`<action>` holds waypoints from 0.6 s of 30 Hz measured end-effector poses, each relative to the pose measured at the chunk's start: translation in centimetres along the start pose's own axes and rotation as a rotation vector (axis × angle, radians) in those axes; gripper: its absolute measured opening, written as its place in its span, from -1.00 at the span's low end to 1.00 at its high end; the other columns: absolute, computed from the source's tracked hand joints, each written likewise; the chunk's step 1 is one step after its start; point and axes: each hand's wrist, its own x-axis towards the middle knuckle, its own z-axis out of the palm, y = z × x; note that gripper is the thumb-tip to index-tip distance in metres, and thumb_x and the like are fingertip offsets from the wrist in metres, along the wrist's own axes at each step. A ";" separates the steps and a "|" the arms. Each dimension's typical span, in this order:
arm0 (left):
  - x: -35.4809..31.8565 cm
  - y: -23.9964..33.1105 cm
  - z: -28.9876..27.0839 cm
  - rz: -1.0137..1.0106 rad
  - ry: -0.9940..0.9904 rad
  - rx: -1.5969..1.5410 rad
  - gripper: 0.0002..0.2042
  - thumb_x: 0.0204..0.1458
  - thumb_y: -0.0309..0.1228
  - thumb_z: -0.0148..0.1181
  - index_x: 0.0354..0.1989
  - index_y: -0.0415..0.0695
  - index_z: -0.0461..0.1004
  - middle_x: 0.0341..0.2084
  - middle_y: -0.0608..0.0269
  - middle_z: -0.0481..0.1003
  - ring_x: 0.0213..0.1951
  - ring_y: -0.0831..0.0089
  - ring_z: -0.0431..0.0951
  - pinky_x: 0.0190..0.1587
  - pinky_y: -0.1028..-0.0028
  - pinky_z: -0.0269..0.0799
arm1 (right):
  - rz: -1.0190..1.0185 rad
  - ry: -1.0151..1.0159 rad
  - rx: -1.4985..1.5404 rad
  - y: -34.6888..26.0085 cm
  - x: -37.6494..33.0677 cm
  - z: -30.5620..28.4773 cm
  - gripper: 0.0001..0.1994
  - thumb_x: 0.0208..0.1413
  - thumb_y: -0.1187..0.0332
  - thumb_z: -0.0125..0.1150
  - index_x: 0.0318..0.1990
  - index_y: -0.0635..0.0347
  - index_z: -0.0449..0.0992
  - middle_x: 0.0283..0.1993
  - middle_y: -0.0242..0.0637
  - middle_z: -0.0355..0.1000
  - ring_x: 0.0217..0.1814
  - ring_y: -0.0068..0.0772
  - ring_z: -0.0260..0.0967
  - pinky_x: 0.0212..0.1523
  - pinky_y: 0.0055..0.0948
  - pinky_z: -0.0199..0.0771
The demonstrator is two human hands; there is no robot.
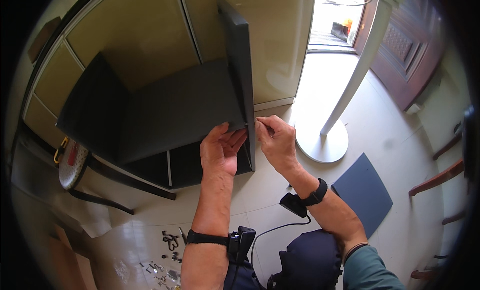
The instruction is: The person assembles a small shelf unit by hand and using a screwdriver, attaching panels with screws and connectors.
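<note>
A dark grey cabinet of flat boards stands before me, with a level shelf board [180,105] between its sides. My left hand [221,151] is palm up at the shelf's front edge, thumb against the edge and curled fingers beneath, close to the upright side panel [242,85]. On the panel's outer side, my right hand [276,144] is closed in a pinch at the panel's front edge, level with the shelf. Whatever sits between its fingertips is too small to make out. Both forearms wear black straps with small black devices.
Several loose metal fittings [160,275] lie on the floor at lower left. A stool [72,172] at left bears tools. A grey board [367,190] lies at right, near a white pole's round base [322,142]. Glossy cabinet doors [280,45] stand behind.
</note>
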 end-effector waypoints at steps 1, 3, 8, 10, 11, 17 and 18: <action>0.1 -0.2 -0.1 -0.004 -0.001 0.013 -0.80 -0.09 -0.45 0.23 -0.27 -0.24 0.51 -0.33 0.04 0.59 -0.17 0.02 0.58 0.15 0.10 0.34 | 0.007 0.011 0.005 0.0 0.0 -0.2 -0.93 0.02 0.54 0.23 -0.34 0.36 0.56 -0.46 -0.13 0.47 -0.48 -0.28 0.44 -0.41 -0.44 0.41; 0.2 0.0 -0.5 0.006 -0.024 -0.003 -0.80 -0.09 -0.45 0.23 -0.27 -0.25 0.50 -0.32 0.03 0.59 -0.14 0.01 0.56 0.17 0.09 0.32 | -0.020 0.007 -0.007 -0.4 0.0 0.0 -0.93 0.01 0.54 0.23 -0.34 0.36 0.56 -0.45 -0.10 0.47 -0.45 -0.19 0.46 -0.39 -0.40 0.43; 0.7 -0.3 -1.1 0.021 -0.011 -0.001 -0.80 -0.08 -0.45 0.23 -0.27 -0.24 0.51 -0.28 0.03 0.59 -0.08 0.02 0.54 0.18 0.09 0.30 | -0.048 0.025 -0.006 -0.6 0.0 0.2 -0.93 0.00 0.55 0.22 -0.35 0.36 0.55 -0.44 -0.08 0.47 -0.43 -0.12 0.47 -0.37 -0.36 0.44; 0.9 -0.4 -1.4 0.018 0.003 -0.010 -0.80 -0.08 -0.45 0.23 -0.26 -0.23 0.51 -0.27 0.03 0.59 -0.07 0.03 0.53 0.19 0.10 0.30 | -0.068 0.022 -0.021 -0.7 0.1 0.0 -0.94 -0.01 0.55 0.22 -0.36 0.36 0.54 -0.44 -0.08 0.47 -0.43 -0.10 0.47 -0.37 -0.35 0.44; 0.8 -0.3 -1.4 0.014 -0.002 -0.010 -0.81 -0.07 -0.44 0.23 -0.26 -0.22 0.51 -0.27 0.04 0.59 -0.08 0.04 0.53 0.18 0.12 0.30 | -0.081 0.012 -0.043 -0.8 0.2 0.0 -0.94 0.00 0.56 0.22 -0.36 0.36 0.54 -0.43 -0.08 0.47 -0.42 -0.09 0.47 -0.37 -0.34 0.45; 0.5 -0.4 -1.1 0.025 -0.020 0.033 -0.81 -0.08 -0.44 0.29 -0.27 -0.15 0.53 -0.27 0.11 0.59 -0.12 0.15 0.55 0.16 0.15 0.32 | -0.135 -0.060 -0.073 -0.8 0.4 -0.4 -0.92 0.02 0.56 0.20 -0.33 0.39 0.54 -0.41 -0.06 0.48 -0.39 -0.05 0.47 -0.35 -0.33 0.46; 0.3 -0.4 -1.0 0.028 -0.030 0.042 -0.81 -0.10 -0.45 0.31 -0.27 -0.14 0.53 -0.27 0.12 0.59 -0.12 0.17 0.55 0.15 0.16 0.33 | -0.132 -0.077 -0.053 -0.9 0.4 -0.5 -0.92 0.03 0.56 0.19 -0.32 0.39 0.54 -0.40 -0.05 0.48 -0.38 -0.04 0.47 -0.34 -0.34 0.47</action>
